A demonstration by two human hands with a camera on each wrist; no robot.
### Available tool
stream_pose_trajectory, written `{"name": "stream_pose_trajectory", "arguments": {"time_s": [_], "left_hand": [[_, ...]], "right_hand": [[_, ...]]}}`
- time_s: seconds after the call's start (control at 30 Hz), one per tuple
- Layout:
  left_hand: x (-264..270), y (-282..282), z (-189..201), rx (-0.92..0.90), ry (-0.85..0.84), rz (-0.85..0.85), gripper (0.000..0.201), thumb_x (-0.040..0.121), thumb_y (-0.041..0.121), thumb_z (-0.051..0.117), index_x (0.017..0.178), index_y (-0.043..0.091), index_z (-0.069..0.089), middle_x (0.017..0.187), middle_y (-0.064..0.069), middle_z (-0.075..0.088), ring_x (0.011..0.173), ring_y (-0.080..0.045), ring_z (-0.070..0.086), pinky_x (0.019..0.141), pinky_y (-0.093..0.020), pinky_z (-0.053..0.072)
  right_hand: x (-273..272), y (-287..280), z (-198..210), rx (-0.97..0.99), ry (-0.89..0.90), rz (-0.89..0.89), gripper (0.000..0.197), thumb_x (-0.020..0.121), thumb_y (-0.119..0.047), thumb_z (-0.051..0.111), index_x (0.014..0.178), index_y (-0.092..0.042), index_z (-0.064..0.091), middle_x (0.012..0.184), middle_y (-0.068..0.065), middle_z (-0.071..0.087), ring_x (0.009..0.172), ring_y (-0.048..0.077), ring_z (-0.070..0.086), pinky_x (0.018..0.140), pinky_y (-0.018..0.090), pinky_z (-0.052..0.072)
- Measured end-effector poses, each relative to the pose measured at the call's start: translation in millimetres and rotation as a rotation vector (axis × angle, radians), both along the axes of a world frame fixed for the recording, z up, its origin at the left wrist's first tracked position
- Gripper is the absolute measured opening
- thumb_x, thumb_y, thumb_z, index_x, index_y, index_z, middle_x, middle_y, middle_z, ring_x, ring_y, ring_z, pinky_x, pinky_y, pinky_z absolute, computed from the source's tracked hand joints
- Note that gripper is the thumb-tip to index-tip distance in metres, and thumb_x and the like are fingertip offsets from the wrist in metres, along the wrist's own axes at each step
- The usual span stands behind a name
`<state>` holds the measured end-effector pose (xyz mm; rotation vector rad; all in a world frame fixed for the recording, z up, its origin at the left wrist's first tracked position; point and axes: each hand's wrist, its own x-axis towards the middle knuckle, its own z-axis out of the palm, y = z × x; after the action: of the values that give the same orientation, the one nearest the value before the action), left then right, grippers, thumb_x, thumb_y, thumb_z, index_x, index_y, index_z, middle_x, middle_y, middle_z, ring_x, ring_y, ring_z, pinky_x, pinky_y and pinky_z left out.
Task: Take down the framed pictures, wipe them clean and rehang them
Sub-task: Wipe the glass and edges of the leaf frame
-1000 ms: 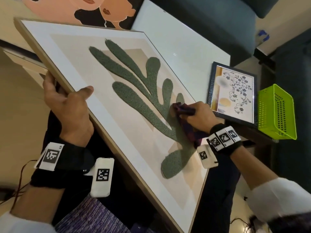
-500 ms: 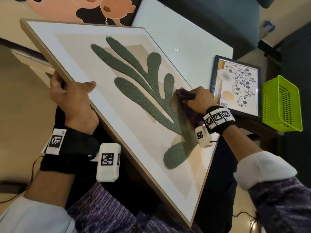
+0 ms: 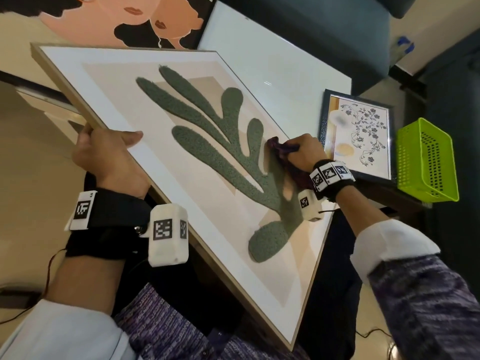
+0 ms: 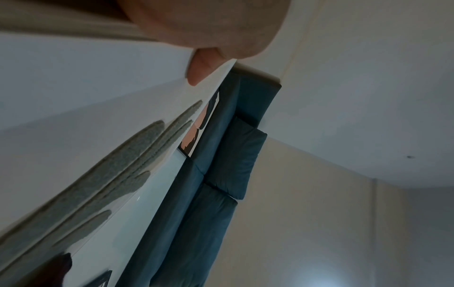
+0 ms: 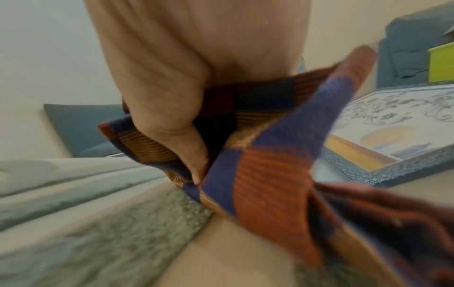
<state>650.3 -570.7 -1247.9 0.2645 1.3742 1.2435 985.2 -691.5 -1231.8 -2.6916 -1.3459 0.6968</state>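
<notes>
Picture (image 3: 187, 141), the big wood-framed leaf print, leans tilted across the person's lap and could slide or tip onto the small floral picture (image 3: 359, 133) beside it if wiping pressure outruns the one-sided hold. Left hand (image 3: 109, 157) grips its left edge, thumb on the front; right hand (image 3: 301, 152), near its right edge, clenches a checked cloth (image 5: 258, 155) against the front.

A home living room: a blue sofa (image 4: 221, 174) beside a white table (image 3: 272, 61) under plain walls.

Basket (image 3: 426, 162) right of small picture (image 3: 359, 136)
</notes>
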Motion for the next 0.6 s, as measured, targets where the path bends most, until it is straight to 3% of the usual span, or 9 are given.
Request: {"name": "stream_pose_trajectory", "arguments": {"time_s": [0.07,0.1,0.2,0.27,0.33,0.4,0.5,0.6], "left_hand": [[-0.9,1.9,-3.5,-0.012,-0.003,-0.010,0.048,0.070,-0.020,0.056,0.047,0.019,0.071,0.055,0.001,0.070,0.087,-0.037,0.076,0.072,-0.050,0.066],[-1.6,2.8,-4.8,-0.017,0.001,-0.015,0.047,0.070,-0.019,0.057,0.048,0.019,0.072,0.056,0.001,0.071,0.088,-0.036,0.077,0.073,-0.050,0.066],[-4.0,4.9,-6.3,-0.043,0.013,-0.010,0.042,0.070,-0.018,0.059,0.055,0.018,0.075,0.062,0.000,0.075,0.087,-0.033,0.077,0.075,-0.049,0.067],[-4.5,4.2,-5.6,-0.047,0.013,-0.023,0.039,0.067,-0.018,0.061,0.064,0.017,0.078,0.074,-0.002,0.078,0.088,-0.032,0.077,0.075,-0.047,0.067],[-3.4,2.2,-2.4,-0.063,0.018,-0.024,0.038,0.064,-0.018,0.064,0.076,0.015,0.078,0.087,-0.006,0.079,0.087,-0.031,0.077,0.073,-0.046,0.067],[-2.3,-0.1,0.3,-0.062,0.004,-0.009,0.037,0.064,-0.019,0.063,0.080,0.012,0.075,0.087,-0.006,0.078,0.084,-0.030,0.077,0.071,-0.045,0.066],[-1.2,-0.5,0.1,-0.057,0.020,-0.029,0.036,0.064,-0.019,0.064,0.075,0.013,0.073,0.086,-0.006,0.077,0.085,-0.031,0.077,0.069,-0.044,0.066],[-7.1,7.0,-10.8,-0.093,0.012,-0.070,0.035,0.065,-0.017,0.066,0.083,0.010,0.078,0.093,-0.008,0.080,0.085,-0.031,0.078,0.066,-0.042,0.066]], "right_hand": [[-6.7,-11.9,7.9,-0.021,0.055,0.091,0.023,0.087,-0.015,0.072,0.096,-0.036,0.076,0.068,-0.012,0.065,0.066,0.005,0.057,0.060,0.019,0.039],[-10.3,-19.6,11.1,-0.047,0.090,0.140,0.021,0.086,-0.015,0.073,0.092,-0.035,0.076,0.069,-0.011,0.066,0.067,0.005,0.058,0.062,0.021,0.042],[-9.7,-28.1,9.6,-0.047,0.136,0.182,0.026,0.087,-0.011,0.070,0.101,-0.030,0.080,0.078,-0.008,0.073,0.075,0.013,0.066,0.070,0.023,0.050],[-3.1,-16.7,0.2,0.003,0.064,0.122,0.030,0.087,-0.009,0.067,0.105,-0.028,0.080,0.082,-0.005,0.073,0.078,0.018,0.067,0.073,0.025,0.051],[3.6,0.4,-10.9,0.045,-0.007,0.032,0.027,0.086,-0.010,0.065,0.101,-0.027,0.080,0.083,0.001,0.073,0.081,0.024,0.068,0.071,0.028,0.051],[11.2,14.4,-19.4,0.063,-0.036,-0.037,0.026,0.085,-0.013,0.066,0.103,-0.025,0.080,0.082,0.003,0.072,0.084,0.029,0.069,0.069,0.026,0.045],[9.2,15.7,-13.1,0.021,-0.021,-0.042,0.023,0.086,-0.017,0.069,0.107,-0.019,0.078,0.080,0.002,0.065,0.084,0.029,0.066,0.070,0.024,0.039],[-8.0,-5.4,4.5,-0.034,0.075,0.064,0.010,0.088,-0.018,0.072,0.093,-0.027,0.074,0.074,-0.004,0.065,0.076,0.020,0.062,0.065,0.023,0.041]]}}
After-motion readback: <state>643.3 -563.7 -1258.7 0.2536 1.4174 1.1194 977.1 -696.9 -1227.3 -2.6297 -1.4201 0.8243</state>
